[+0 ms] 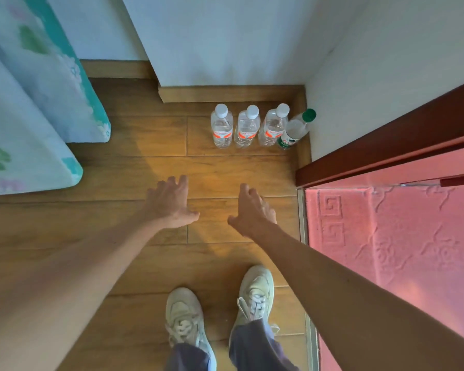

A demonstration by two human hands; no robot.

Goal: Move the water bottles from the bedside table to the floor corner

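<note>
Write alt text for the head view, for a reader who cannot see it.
Three white-capped bottles and a green-capped bottle sit in a row in the corner of the wooden floor. The left hand and right hand are held out toward them, open and empty.

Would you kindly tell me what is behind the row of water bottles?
Behind the water bottles runs a wooden skirting board, with a white wall above it. The floor right behind them is covered by the bottles themselves.
</note>
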